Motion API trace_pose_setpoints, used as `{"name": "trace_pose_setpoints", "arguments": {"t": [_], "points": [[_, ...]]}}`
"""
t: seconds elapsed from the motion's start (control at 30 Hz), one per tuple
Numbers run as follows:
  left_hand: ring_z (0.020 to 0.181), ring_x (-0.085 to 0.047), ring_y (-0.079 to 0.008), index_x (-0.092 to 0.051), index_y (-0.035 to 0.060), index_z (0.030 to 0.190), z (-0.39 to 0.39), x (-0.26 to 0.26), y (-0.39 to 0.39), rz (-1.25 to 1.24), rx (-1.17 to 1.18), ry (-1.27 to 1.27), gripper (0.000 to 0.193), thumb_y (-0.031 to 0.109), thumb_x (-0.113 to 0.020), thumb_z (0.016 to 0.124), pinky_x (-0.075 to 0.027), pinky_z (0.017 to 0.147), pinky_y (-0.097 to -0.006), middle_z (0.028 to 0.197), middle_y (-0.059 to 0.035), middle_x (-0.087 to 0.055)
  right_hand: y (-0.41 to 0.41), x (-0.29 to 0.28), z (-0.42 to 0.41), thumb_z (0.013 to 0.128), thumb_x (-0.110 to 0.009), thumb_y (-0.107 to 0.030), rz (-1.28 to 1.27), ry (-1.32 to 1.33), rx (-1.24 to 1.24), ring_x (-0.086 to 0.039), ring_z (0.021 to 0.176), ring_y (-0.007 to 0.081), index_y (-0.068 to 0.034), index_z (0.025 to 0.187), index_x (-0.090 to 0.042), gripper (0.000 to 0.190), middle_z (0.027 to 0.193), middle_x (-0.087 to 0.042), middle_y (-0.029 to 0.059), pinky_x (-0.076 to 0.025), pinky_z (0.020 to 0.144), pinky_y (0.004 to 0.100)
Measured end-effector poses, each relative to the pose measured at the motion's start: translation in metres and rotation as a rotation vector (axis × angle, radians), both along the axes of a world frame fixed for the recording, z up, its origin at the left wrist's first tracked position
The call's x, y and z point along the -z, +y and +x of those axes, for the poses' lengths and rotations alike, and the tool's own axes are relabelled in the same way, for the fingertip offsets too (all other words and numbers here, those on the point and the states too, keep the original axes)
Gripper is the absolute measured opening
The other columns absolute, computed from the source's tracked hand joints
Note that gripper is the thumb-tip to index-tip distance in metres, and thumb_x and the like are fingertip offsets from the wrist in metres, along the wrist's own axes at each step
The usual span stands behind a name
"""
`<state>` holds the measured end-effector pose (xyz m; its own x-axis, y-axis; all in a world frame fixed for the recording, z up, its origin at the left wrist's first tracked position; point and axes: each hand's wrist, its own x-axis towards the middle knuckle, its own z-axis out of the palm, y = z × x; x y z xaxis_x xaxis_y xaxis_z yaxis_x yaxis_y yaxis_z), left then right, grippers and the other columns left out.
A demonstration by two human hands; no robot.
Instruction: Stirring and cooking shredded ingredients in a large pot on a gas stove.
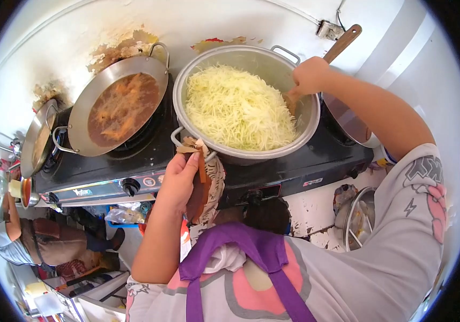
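A large metal pot (181, 94) with side handles stands on the black gas stove, heaped with pale green-white shredded vegetable (242, 106). My right hand (312, 76) grips a wooden spatula (342, 42) over the pot's right rim. The spatula's blade dips in at the right side of the shreds, and its handle points up and right. Below the pot's left rim, my left hand (181, 173) pinches a folded brown and patterned cloth (208, 189) close to the pot's front left handle. The cloth hangs down in front of the stove.
Left of the pot, a wok (81, 133) holds brown liquid with orange-brown pieces frying. Another wok (27, 149) stands farther left, near a person (41, 241) in an apron. A partly hidden pan (346, 116) sits at the right. A metal bowl (348, 225) with utensils lies lower right.
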<state>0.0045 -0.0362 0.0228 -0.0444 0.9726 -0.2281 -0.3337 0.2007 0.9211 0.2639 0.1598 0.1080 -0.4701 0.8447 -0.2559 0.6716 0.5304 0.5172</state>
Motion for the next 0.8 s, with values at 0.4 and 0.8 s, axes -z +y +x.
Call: {"name": "trace_pose_setpoints", "arguments": {"t": [0.4,0.8], "points": [[0.078,-0.05,-0.0092,-0.048,0.0002,0.098,-0.005,0.001,0.004,0.012,-0.005,0.049,0.022,0.017,-0.043,0.085,-0.039,0.069,-0.0229,0.089,-0.0037,-0.054,0.008,0.009,-0.001,0.064,-0.055,-0.047,-0.137,0.069,0.07,-0.054,0.054,0.0256,-0.009,0.062,-0.061,0.039,0.054,-0.055,0.0085,-0.041,0.049,0.0349],[0.076,-0.048,-0.008,-0.048,-0.0003,0.098,-0.014,0.003,0.007,0.015,0.016,0.096,0.022,0.017,-0.044,0.084,-0.039,0.068,-0.022,0.087,-0.0034,-0.054,-0.005,0.015,0.003,0.065,-0.054,-0.043,-0.101,0.213,-0.015,-0.055,0.053,0.025,-0.013,0.065,-0.063,0.032,0.055,-0.056,0.0088,-0.042,0.05,0.0355]]}}
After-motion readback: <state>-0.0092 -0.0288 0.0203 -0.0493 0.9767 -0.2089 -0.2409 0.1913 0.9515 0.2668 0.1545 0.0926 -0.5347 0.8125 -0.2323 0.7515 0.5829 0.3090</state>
